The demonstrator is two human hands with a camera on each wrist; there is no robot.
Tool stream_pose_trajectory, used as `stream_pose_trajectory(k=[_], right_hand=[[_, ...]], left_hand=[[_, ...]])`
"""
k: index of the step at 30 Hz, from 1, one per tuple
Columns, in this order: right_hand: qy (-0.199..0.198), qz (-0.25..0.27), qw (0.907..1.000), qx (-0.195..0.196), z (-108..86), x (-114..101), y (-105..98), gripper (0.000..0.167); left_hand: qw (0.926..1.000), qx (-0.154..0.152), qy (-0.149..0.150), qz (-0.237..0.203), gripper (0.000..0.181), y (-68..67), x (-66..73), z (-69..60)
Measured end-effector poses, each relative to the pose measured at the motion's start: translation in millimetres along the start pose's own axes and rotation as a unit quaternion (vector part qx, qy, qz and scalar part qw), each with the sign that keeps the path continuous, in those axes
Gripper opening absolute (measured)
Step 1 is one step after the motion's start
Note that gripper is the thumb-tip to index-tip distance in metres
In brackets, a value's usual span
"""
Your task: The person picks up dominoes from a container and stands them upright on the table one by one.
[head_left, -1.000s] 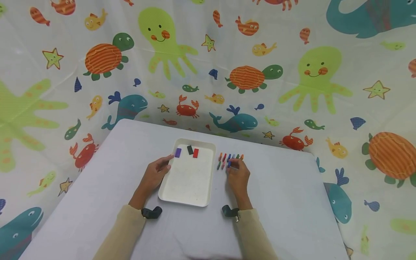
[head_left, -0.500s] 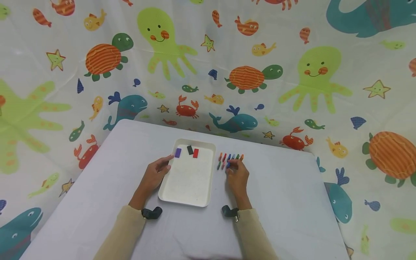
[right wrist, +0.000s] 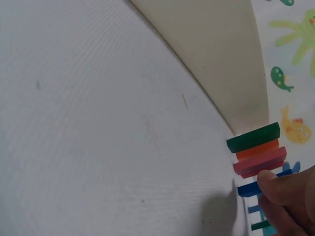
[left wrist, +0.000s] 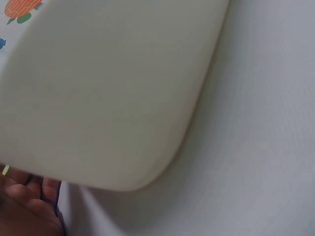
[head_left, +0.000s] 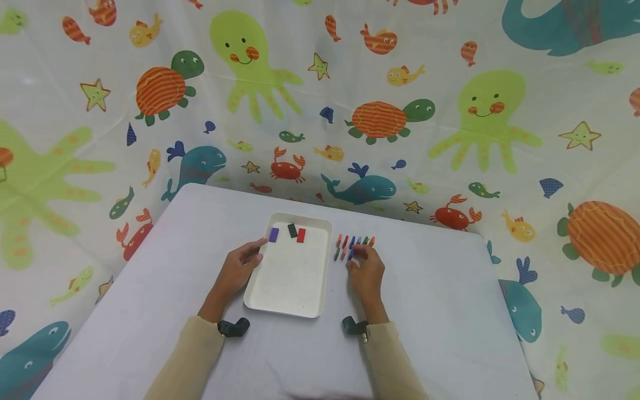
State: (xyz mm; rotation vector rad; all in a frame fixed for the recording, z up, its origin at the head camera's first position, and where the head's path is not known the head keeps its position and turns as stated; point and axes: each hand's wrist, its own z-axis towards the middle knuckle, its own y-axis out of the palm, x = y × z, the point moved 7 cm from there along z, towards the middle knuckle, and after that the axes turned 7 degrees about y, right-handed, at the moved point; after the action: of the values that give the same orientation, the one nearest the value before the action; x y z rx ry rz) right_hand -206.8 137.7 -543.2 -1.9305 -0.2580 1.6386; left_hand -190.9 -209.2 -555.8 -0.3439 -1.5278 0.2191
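A white tray (head_left: 290, 278) lies on the table, with a purple block (head_left: 274, 235), a black block (head_left: 292, 231) and a red block (head_left: 301, 236) flat near its far end. My left hand (head_left: 239, 266) touches the tray's left rim with thumb and a straight forefinger; in the left wrist view its fingers (left wrist: 29, 196) sit beside the rim. To the right of the tray, my right hand (head_left: 367, 272) pinches a blue domino-like block (right wrist: 249, 190) between thumb and fingers, low over the tabletop. A green block (right wrist: 253, 137) and a pink block (right wrist: 261, 160) stand close by, on edge.
Two short rows of coloured blocks stand right of the tray, including an orange block (head_left: 339, 240) and a red upright block (head_left: 345, 241). The white table (head_left: 440, 311) extends to both sides. A curtain (head_left: 310, 155) printed with sea animals hangs behind it.
Both hands stay almost where they were; the right hand and the blue block shift only very slightly. The tray and the blocks in it have not moved.
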Motion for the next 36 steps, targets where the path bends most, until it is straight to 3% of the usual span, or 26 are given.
stream_pose_trajectory(k=[16, 27, 36], right_hand=[[-0.064, 0.04, 0.9959, 0.05, -3.0, -43, -21, 0.038], [-0.082, 0.074, 0.9932, 0.038, 0.9, -68, -12, 0.037], [-0.108, 0.065, 0.9916, 0.03, 2.5, -95, 1, 0.04]], left_hand=[[1.0, 0.003, -0.004, 0.0, 0.046, -0.5, -1.9, 1.0], [1.0, 0.002, -0.001, -0.003, 0.046, 0.2, -6.1, 1.0], [0.9998, 0.002, -0.007, -0.019, 0.046, 1.0, -3.2, -1.7]])
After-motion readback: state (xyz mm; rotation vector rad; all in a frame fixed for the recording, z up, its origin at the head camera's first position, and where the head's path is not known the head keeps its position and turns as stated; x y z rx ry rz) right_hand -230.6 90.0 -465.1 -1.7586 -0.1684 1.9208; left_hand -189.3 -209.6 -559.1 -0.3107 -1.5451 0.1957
